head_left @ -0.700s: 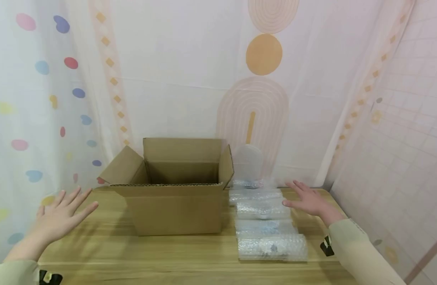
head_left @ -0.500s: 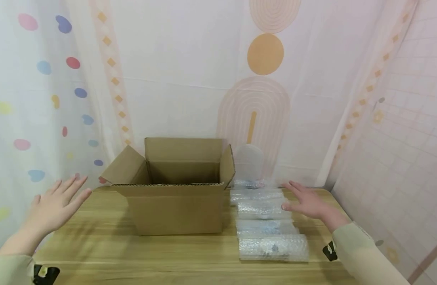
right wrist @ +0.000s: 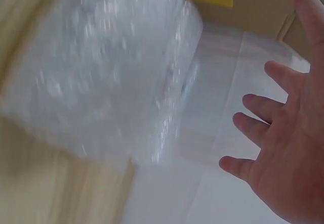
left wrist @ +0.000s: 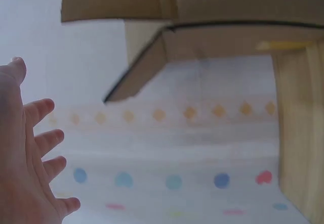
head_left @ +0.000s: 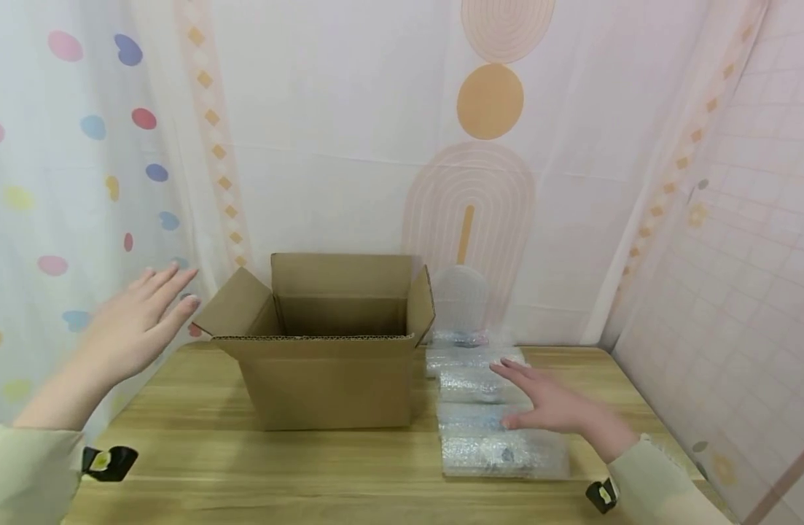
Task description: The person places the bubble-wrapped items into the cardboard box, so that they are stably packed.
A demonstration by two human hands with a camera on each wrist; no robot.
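An open cardboard box (head_left: 329, 357) stands on the wooden table (head_left: 244, 467), flaps out, nothing visible inside. Right of it lies a row of several bubble-wrapped bundles (head_left: 500, 448). My right hand (head_left: 546, 405) hovers flat with straight fingers over the middle bundles (right wrist: 116, 77), holding nothing; whether it touches them is unclear. My left hand (head_left: 135, 328) is raised in the air left of the box's left flap (head_left: 234, 306), fingers spread and empty. The left wrist view shows that flap (left wrist: 136, 80) and my spread fingers (left wrist: 48, 133).
A patterned white curtain (head_left: 375, 146) hangs close behind the table and wraps round the left side. A pale tiled wall (head_left: 736, 292) stands at the right. Bare tabletop lies in front of the box.
My left hand has risen from the table and moved toward the box's left flap. My right hand has slid left and nearer, from beside the bundles to above them.
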